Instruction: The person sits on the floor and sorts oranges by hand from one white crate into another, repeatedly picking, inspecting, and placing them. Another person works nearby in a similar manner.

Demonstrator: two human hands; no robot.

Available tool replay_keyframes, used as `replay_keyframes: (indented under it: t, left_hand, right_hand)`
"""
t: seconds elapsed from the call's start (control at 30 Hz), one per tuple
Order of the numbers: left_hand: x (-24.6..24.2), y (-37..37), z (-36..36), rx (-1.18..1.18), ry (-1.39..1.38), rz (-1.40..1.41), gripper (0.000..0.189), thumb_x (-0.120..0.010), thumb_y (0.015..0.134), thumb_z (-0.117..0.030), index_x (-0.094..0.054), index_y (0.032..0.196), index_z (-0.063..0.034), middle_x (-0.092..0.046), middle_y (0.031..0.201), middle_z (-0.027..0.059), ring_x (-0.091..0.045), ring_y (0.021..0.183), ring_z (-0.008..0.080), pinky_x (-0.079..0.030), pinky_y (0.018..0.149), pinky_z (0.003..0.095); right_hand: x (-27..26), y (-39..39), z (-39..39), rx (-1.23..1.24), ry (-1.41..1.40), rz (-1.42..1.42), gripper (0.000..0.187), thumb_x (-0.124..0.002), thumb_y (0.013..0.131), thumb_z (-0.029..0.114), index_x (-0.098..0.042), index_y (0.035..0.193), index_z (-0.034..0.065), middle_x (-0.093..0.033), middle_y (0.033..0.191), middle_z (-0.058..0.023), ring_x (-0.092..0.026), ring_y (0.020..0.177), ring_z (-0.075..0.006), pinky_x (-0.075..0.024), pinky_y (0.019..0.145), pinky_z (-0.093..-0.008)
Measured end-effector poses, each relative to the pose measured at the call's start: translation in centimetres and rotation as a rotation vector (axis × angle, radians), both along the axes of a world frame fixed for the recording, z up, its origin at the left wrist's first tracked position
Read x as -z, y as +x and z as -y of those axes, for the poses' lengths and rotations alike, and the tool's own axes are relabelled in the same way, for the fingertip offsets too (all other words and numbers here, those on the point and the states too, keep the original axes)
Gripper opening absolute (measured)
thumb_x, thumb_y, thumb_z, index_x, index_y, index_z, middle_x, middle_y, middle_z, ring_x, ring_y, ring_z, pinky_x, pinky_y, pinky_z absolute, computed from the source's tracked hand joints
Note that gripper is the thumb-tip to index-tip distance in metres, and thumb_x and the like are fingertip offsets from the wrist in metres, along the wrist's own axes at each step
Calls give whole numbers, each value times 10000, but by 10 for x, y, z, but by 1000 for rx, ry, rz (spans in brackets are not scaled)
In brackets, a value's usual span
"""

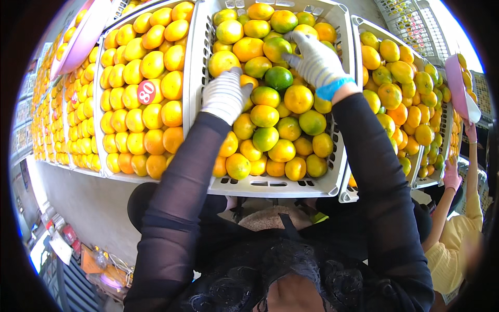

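Note:
A white plastic crate [273, 188] filled with loose yellow, orange and green citrus fruit stands before me. My left hand [226, 93], in a white striped glove, touches a yellow-orange citrus fruit [223, 63] near the crate's left wall; whether it grips the fruit I cannot tell. At the upper right of the crate, my right hand [314, 58], gloved alike with a blue band at the wrist, has its thumb and fingers around the right side of a greenish citrus fruit [276, 49]. A dark green fruit [278, 78] lies between and just below the hands.
On the left, a crate [190, 66] holds fruit in neat rows, with a round red numbered tag [146, 92]. Another crate [353, 195] of mixed fruit adjoins on the right. Pink basins [76, 50] rest at both sides. A co-worker's gloved hand [452, 174] is at far right.

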State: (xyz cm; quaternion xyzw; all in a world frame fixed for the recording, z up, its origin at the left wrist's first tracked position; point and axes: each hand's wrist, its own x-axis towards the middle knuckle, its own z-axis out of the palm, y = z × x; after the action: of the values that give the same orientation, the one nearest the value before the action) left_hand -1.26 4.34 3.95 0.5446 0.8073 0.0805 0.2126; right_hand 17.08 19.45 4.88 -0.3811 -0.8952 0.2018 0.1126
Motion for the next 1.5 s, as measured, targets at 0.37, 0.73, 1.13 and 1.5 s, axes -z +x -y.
replay_keyframes:
  t: [0.37,0.73,1.13,1.5]
  left_hand:
    - [19,20,12,-13,-22,-104,515,-648,897,-347,-570,1351,-115,-543,1324,263,-678,1002,411,-551,865,523]
    - [-80,-6,72,299,73,76,445,-662,902,-206,-578,1324,-97,-604,1242,171,-637,1054,376,-538,881,439]
    - [-86,-17,101,349,201,337,361,-686,874,-162,-642,1221,-70,-658,1108,160,-654,960,373,-542,829,440]
    - [-56,-30,109,416,211,81,363,-635,926,-333,-648,1220,-122,-682,1144,110,-680,975,327,-548,830,458]
  right_hand:
    - [29,-20,2,3,-70,144,378,-649,920,160,-585,1292,148,-719,1001,-181,-686,946,-400,-546,813,-477]
    - [-11,-42,-5,105,-58,394,669,-789,803,471,-560,1326,124,-614,1237,-197,-636,1146,-369,-541,944,-432]
    - [22,-61,-62,-45,-76,638,632,-765,810,536,-680,1186,35,-726,1087,-186,-681,1025,-368,-543,895,-411]
    - [-131,-20,115,-278,-93,-307,262,-660,834,-37,-600,1080,31,-589,856,-75,-620,774,-202,-519,737,-313]
